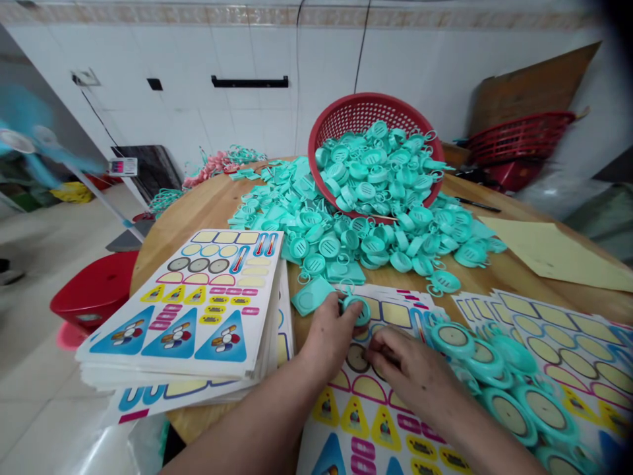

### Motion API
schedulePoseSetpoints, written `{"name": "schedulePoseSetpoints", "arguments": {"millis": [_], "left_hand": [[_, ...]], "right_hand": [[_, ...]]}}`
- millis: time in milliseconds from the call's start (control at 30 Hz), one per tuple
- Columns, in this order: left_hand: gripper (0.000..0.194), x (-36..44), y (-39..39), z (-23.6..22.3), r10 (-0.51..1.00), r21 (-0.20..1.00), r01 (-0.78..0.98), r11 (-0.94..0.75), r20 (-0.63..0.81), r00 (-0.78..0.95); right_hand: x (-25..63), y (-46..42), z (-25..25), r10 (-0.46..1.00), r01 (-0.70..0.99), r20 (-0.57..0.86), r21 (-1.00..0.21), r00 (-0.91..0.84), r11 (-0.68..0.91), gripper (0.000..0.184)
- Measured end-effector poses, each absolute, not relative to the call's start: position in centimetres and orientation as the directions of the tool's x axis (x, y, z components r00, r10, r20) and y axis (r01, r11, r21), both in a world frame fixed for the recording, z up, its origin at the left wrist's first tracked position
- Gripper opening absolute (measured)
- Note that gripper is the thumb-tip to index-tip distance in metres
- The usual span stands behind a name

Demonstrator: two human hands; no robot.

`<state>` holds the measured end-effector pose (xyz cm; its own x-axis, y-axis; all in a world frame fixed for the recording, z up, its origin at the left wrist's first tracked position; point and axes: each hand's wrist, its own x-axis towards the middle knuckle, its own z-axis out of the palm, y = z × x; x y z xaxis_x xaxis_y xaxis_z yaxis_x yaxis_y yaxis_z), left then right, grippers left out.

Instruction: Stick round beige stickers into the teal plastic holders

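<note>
My left hand (326,338) is closed round a teal round plastic piece (361,312) with slots and a small loop. Beneath both hands lies a printed sticker sheet (368,402). My right hand (420,375) is closed, its thumb and fingers pinching at the right edge of a round dark-rimmed sticker (356,357); whether that edge is lifted cannot be seen. To the right, several teal pieces with round stickers on them (509,412) are piled on the sheets. Another teal part (312,295), flat and square-cornered, lies just beyond my left hand.
A tilted red basket (316,148) spills teal pieces (373,244) across the wooden table (190,191). Sticker sheets (198,297) are stacked on the left, with more sheets (568,343) on the right. A red stool (96,287) and a fan (30,138) stand left of the table.
</note>
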<state>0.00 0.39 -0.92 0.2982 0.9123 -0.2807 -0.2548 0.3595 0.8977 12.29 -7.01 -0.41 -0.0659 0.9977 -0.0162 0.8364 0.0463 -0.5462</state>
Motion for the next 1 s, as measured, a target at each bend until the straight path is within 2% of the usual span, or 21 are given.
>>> {"name": "schedulePoseSetpoints", "arguments": {"millis": [133,267,500,667,767,867,1000], "left_hand": [[0.015,-0.1,0.4,-0.9,0.913,0.899,-0.256,0.356,-0.275,0.303],[0.019,-0.2,0.3,-1.1,0.917,0.903,-0.256,0.344,-0.265,0.299],[0.017,0.0,0.3,-1.4,0.919,0.901,-0.263,0.345,-0.267,0.291],[0.016,0.0,0.3,-1.1,0.914,0.895,-0.268,0.356,-0.275,0.297],[0.020,-0.1,0.5,-1.1,0.913,0.891,-0.276,0.360,-0.275,0.303],[0.023,-0.1,0.5,-1.1,0.908,0.883,-0.287,0.372,-0.283,0.308],[0.028,-0.2,0.1,-0.4,0.892,0.866,-0.305,0.396,-0.285,0.350]], "right_hand": [[12.4,-7.0,-0.6,0.995,0.860,0.084,-0.504,-0.045,0.081,0.012],[12.2,-7.1,-0.3,0.997,0.881,0.065,-0.467,-0.047,0.072,0.012],[12.3,-7.2,-0.5,0.997,0.854,0.073,-0.518,-0.026,0.061,0.009],[12.1,-7.0,-1.3,0.997,0.821,0.044,-0.570,0.065,-0.029,0.007],[12.0,-7.0,-1.1,0.995,0.694,-0.023,-0.715,0.100,-0.086,0.011],[12.2,-7.4,0.1,0.991,0.463,-0.100,-0.877,0.087,-0.129,0.018],[13.2,-7.9,1.6,0.974,0.292,-0.144,-0.937,0.177,-0.191,0.023]]}}
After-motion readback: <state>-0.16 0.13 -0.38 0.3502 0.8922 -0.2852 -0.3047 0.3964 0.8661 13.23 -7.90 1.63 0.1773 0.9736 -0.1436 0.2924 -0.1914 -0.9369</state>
